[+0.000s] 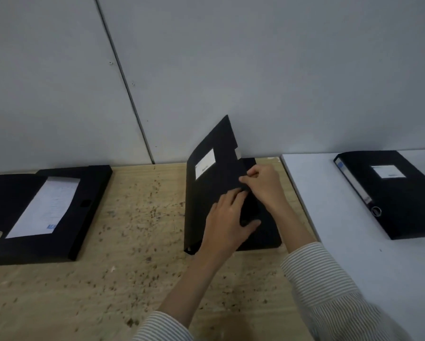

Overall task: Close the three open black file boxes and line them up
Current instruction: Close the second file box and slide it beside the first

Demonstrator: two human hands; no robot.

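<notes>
A grey panelled wall (pixel 231 57) rises just behind the grip, and a speckled tan wooden tabletop (pixel 137 254) spreads under it and away to its left, butting against a white table surface (pixel 341 242) to its right. Directly at the grip sits the middle black file box (pixel 206 193), its white-labelled lid (pixel 211 153) raised at a steep tilt over the tray below. The right hand (pixel 263 185) has thumb and fingers pinched together on the lid's free edge; the left hand (pixel 227 217), just below that pinch, lies flat with fingers spread on the lid's outer face, not clamped. Well left of the grip, an open black file box (pixel 39 212) lies flat, showing a white paper sheet (pixel 44 207). Well right of it, a closed black file box (pixel 393 193) with a white label rests on the white surface. Striped sleeves (pixel 329 286) cover both forearms, nearer than the grip.
</notes>
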